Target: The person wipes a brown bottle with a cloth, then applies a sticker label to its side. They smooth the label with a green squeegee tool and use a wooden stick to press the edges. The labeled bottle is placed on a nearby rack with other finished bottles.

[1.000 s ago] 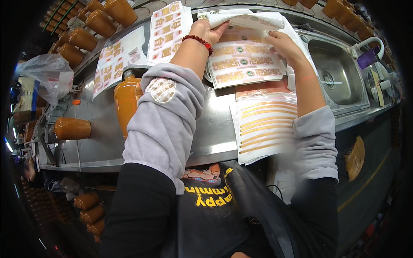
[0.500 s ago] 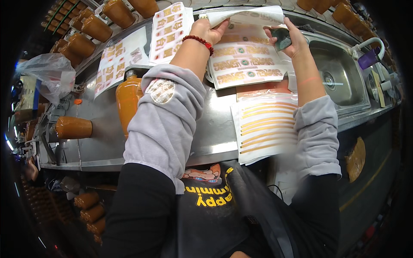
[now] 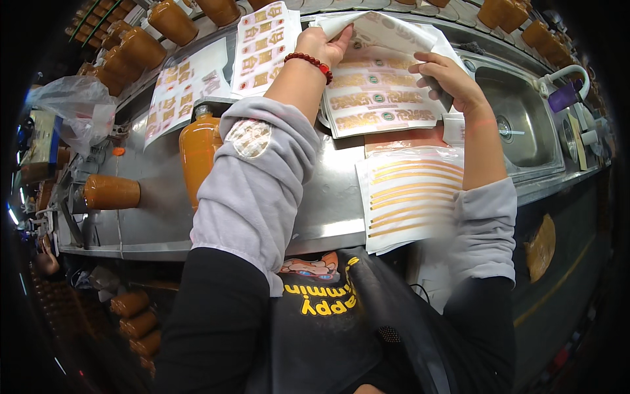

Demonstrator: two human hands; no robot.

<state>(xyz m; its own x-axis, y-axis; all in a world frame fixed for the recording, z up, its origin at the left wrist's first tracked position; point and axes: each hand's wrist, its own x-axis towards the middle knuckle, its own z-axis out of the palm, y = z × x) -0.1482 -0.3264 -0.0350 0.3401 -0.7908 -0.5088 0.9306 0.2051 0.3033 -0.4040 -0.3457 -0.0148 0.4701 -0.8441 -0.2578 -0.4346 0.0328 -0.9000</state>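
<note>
Near the far edge of the counter lies a stack of decal sheets (image 3: pixel 377 102) printed with gold and pink bands and small green round marks. My left hand (image 3: pixel 326 49), a red bead bracelet on its wrist, pinches the edge of the top sheet (image 3: pixel 387 31), which is lifted and curls back, its white underside showing. Over the stack's right side, my right hand (image 3: pixel 453 82) keeps a dark flat piece (image 3: pixel 441 94), perhaps a scraper, against its palm. Its fingers point left and are off the lifted sheet.
Nearer me lies a sheet of gold stripes (image 3: pixel 413 197). More printed sheets (image 3: pixel 262 49) lie left. A brown glazed bottle (image 3: pixel 197 151) stands beside my left forearm; a brown jar (image 3: pixel 113 192) lies further left. To the right is a steel sink (image 3: pixel 515 118) with a faucet (image 3: pixel 569 64).
My right hand has let go of the sheet's right edge and moved down and right, turning the dark piece toward its palm. The sheet's right side has dropped; my left hand still holds on.
</note>
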